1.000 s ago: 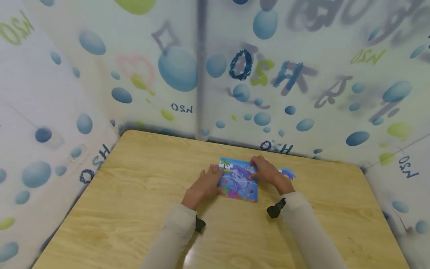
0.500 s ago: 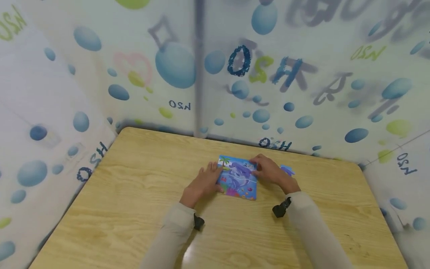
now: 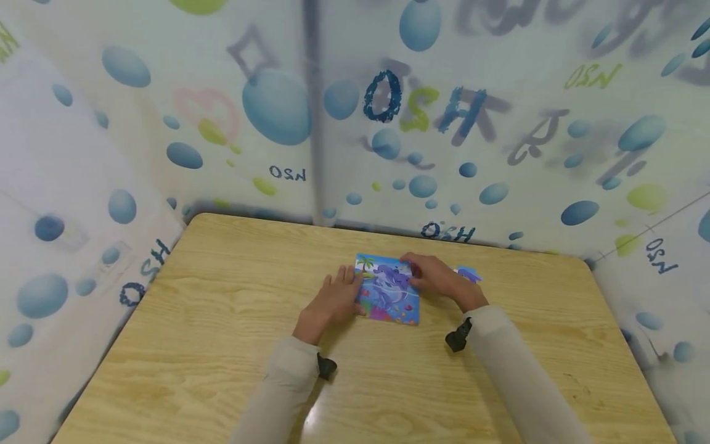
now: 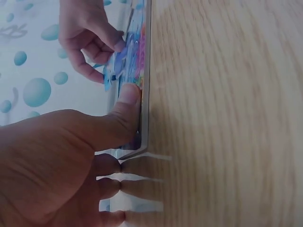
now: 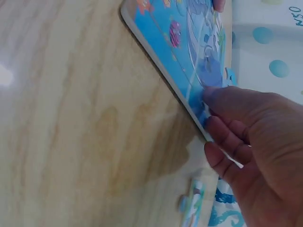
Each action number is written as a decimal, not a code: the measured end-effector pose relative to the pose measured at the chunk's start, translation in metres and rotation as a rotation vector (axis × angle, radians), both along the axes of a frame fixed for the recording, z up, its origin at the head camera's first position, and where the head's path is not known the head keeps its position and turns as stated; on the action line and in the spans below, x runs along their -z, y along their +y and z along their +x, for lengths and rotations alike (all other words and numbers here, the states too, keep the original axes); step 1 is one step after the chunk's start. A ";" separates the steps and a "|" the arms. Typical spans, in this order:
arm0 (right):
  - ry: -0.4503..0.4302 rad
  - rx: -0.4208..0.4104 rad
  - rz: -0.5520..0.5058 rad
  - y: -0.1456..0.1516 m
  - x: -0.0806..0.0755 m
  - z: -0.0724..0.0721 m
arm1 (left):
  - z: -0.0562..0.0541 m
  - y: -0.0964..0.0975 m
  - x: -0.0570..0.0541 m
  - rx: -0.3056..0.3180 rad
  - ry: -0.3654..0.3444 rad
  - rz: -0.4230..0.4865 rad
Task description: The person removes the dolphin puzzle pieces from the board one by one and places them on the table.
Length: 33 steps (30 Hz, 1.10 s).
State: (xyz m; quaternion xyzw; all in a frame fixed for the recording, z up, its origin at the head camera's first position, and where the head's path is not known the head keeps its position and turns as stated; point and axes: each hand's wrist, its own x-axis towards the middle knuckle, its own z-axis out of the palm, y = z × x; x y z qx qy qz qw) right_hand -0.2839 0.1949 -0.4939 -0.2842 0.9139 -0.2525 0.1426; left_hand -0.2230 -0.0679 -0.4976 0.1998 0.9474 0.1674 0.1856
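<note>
A square jigsaw puzzle with a purple dolphin, palm tree and sea picture lies flat on the wooden table. My left hand rests along its left side, fingers extended; in the left wrist view its thumb presses the tray's edge and the fingertips touch the table. Over the puzzle's upper right part, my right hand pinches a blue and purple puzzle piece between thumb and fingers. The piece overlaps the picture in the wrist views, and my right fingers partly cover it.
Right of the puzzle, partly behind my right wrist, lies another blue and purple puzzle piece. The wooden table meets a wall covering printed with bubbles and letters along its back edge. Small dark cameras are strapped at both wrists.
The head view has shifted slightly. My right hand has moved a little at the puzzle's upper right, still pinching the piece. My left hand keeps its place at the left side.
</note>
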 end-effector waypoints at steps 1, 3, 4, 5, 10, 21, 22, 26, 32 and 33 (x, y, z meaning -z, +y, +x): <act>-0.009 0.003 -0.008 -0.001 0.000 0.000 | 0.000 -0.001 0.001 0.007 0.006 -0.001; -0.015 0.008 -0.015 -0.003 0.000 0.001 | 0.001 -0.002 0.004 0.020 0.018 0.011; -0.016 0.012 -0.018 -0.002 0.001 0.002 | 0.001 -0.002 0.006 0.028 0.021 0.018; -0.016 0.014 -0.021 -0.001 0.001 0.002 | 0.001 -0.001 0.007 0.035 0.019 0.022; 0.076 0.002 -0.025 0.008 0.003 0.005 | 0.003 -0.004 0.011 0.046 0.009 0.048; 0.101 0.114 -0.022 0.076 -0.003 0.010 | 0.004 -0.012 0.008 0.057 0.046 0.122; 0.100 0.122 -0.014 0.085 -0.003 0.012 | 0.004 -0.011 0.008 0.057 0.044 0.133; 0.083 0.170 0.031 0.117 -0.003 0.019 | 0.006 -0.008 0.010 0.052 0.035 0.156; 0.003 0.258 0.043 0.154 -0.002 0.020 | 0.005 -0.017 0.006 0.036 -0.005 0.181; -0.002 0.271 0.042 0.159 -0.002 0.019 | 0.004 -0.019 0.004 0.035 -0.012 0.179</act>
